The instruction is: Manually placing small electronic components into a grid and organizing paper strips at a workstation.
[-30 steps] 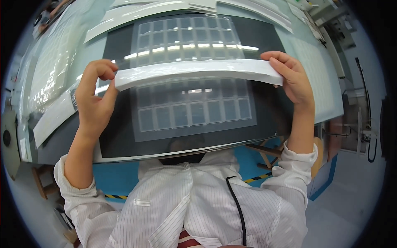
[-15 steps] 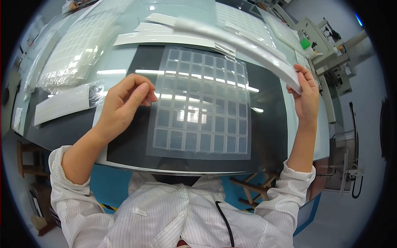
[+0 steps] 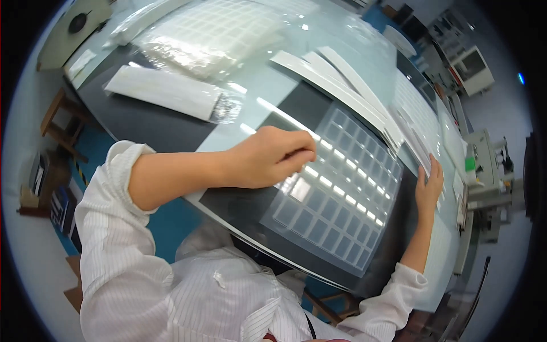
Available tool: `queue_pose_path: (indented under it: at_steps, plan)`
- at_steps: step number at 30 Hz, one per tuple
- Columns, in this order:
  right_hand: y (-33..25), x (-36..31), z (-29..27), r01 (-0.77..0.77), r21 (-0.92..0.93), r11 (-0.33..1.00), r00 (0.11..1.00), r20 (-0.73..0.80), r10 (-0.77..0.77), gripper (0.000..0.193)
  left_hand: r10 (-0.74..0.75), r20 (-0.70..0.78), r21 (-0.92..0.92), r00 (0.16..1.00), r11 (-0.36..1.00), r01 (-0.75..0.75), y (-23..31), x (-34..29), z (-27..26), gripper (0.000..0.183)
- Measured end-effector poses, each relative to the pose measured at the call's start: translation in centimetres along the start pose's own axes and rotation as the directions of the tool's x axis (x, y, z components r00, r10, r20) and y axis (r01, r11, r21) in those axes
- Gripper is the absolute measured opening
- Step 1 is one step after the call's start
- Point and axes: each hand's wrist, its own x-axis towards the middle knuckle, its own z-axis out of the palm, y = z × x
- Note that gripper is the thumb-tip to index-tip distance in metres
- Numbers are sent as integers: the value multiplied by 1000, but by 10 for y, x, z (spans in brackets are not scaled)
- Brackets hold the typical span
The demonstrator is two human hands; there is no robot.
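Observation:
A clear plastic sheet with a grid of pale rectangular cells point(image 3: 325, 219) lies on a black mat point(image 3: 268, 219) on the glass-topped table. Over the sheet's left part is my left hand point(image 3: 273, 159), its fingers curled closed; whatever they may hold is hidden. To the right of the sheet, my right hand point(image 3: 428, 185) has its fingers round the near end of a long white strip point(image 3: 411, 137). The strip rests low, beside other long white strips point(image 3: 333, 94) at the sheet's far edge.
A white pack in clear wrap point(image 3: 162, 91) lies on a dark mat at the left. Behind it is a bagged stack of gridded sheets point(image 3: 211, 37). Another gridded sheet point(image 3: 419, 102) lies at the far right. Bench equipment with a green part point(image 3: 470, 164) stands beyond the right edge.
The white strip in my right hand has come down from the air to the sheet's right side. My left hand has moved over the sheet, its fingers curled tighter. The view has turned left.

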Motion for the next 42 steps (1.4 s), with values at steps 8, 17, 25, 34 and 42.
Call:
queue_pose_path:
  at_steps: [8, 17, 25, 34, 42]
  plan:
    - [86, 8, 38, 32, -27, 999, 975, 220, -25, 40, 71, 40, 17, 997, 997, -71, -10, 12, 13, 14]
    - [103, 10, 55, 7, -216, 976, 998, 62, 6, 41, 274, 10, 173, 962, 947, -272, -17, 9, 15, 14]
    - [5, 25, 22, 72, 319, 945, 993, 67, -98, 39, 293, 35, 174, 955, 940, -295, -18, 13, 16, 13]
    - [-87, 42, 52, -4, 450, 893, 949, 284, -138, 45, 266, 92, 187, 960, 942, -279, -17, 8, 13, 11]
    - [-103, 36, 30, 84, 426, 901, 981, 124, -150, 25, 259, 114, 221, 959, 935, -279, -15, 11, 16, 10]
